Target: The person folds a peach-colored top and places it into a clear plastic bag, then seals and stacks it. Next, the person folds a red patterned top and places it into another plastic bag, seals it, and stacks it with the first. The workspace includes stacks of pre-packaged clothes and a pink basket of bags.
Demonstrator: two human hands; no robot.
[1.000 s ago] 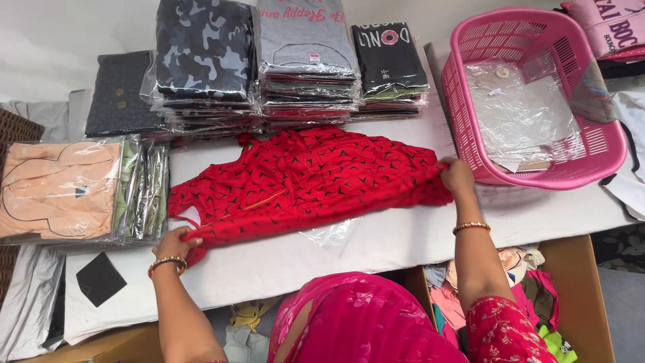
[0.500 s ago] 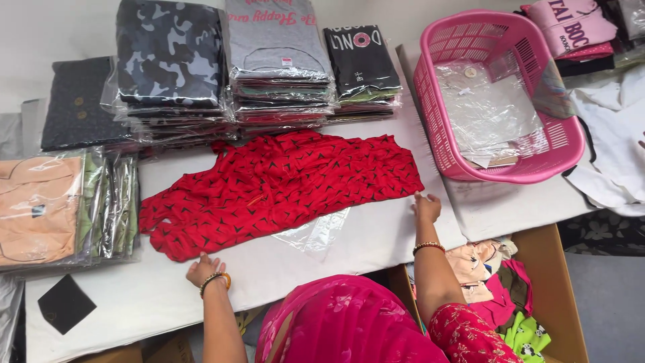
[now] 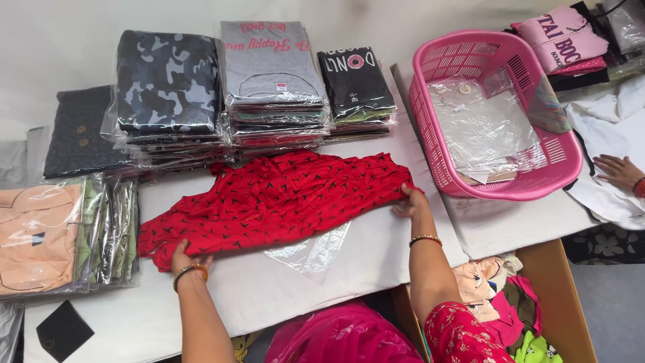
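A red garment point(image 3: 275, 202) with small black marks lies spread across the white table point(image 3: 282, 296). My left hand point(image 3: 186, 257) grips its lower left edge. Over at the garment's right end, my right hand point(image 3: 410, 200) pinches the cloth. A clear plastic bag point(image 3: 312, 249) lies partly under the garment near the table's front.
Stacks of bagged folded clothes point(image 3: 269, 87) stand behind the garment, and more bagged clothes point(image 3: 60, 235) lie at the left. A pink basket point(image 3: 504, 114) holding clear bags sits at the right. Another person's hand point(image 3: 618, 171) rests on white cloth at far right. A cardboard box point(image 3: 531, 302) of clothes stands below.
Both hands left the garment's ends, drew back toward the table's front, and now grip its left edge and right end again. The view shifted slightly.
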